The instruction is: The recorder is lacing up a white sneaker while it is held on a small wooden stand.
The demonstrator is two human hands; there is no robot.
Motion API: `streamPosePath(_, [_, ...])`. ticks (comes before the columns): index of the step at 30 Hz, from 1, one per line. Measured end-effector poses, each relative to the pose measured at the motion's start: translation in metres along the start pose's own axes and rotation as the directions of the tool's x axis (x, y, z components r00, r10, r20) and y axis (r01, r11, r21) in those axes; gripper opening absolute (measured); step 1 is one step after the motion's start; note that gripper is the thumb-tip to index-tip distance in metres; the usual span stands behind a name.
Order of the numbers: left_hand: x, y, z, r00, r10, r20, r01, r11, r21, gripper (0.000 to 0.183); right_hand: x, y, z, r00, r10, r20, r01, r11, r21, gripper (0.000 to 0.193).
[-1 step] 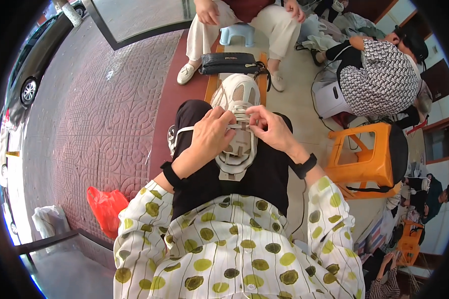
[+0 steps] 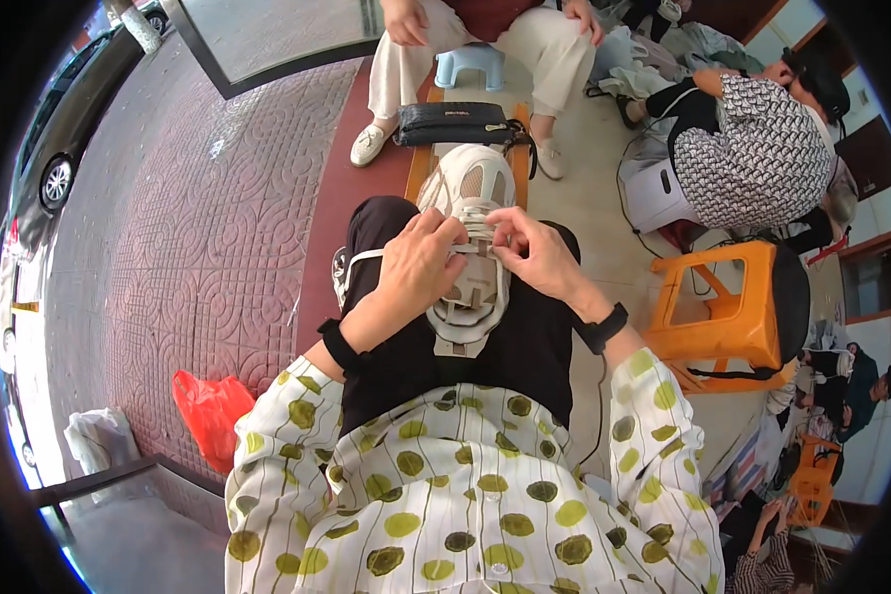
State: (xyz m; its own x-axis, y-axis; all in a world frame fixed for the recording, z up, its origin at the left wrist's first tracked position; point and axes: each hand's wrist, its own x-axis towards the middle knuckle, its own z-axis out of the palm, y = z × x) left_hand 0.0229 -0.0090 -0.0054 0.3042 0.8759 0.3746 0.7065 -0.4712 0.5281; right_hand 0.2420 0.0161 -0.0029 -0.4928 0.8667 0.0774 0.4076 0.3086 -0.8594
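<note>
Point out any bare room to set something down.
Widest: patterned pavement between the dark car and maroon strip. Smaller: pale floor between the bench and white box, a cable edging it. Crowded: around the sneaker, with left hand and right hand at its laces, and the black purse.

A black pouch (image 2: 450, 130) blocks the way beyond the shoe (image 2: 475, 272); leftward paving (image 2: 208, 238) lies open.

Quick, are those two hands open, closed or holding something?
Left hand: closed, apparently pinching laces of a pale shoe.
Right hand: closed, apparently pinching the laces too.
</note>
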Motion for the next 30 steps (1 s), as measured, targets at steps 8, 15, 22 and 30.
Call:
streamPosePath(8, [-0.001, -0.005, -0.005, 1.000, 0.008, 0.028, -0.007, 1.000, -0.010, 0.021, 0.006, -0.008, 0.018, 0.917, -0.398, -0.005, 0.340, 0.789, -0.512, 0.039])
streamPosePath(15, [0.000, 0.009, -0.004, 1.000, 0.028, 0.010, -0.028, 0.999, -0.020, 0.027, 0.006, 0.002, 0.012, 0.944, -0.324, -0.061, 0.276, 0.878, -0.391, 0.044])
streamPosePath(22, [0.001, 0.000, 0.000, 1.000, 0.027, 0.011, -0.027, 0.999, -0.025, 0.027, 0.001, -0.001, 0.022, 0.952, -0.305, 0.010, 0.262, 0.797, -0.544, 0.055])
streamPosePath(30, [0.000, 0.001, 0.001, 0.995, 0.075, -0.069, -0.074, 0.997, 0.014, 0.028, 0.015, -0.030, 0.034, 0.985, -0.065, 0.157, 0.167, 0.552, -0.817, 0.070])
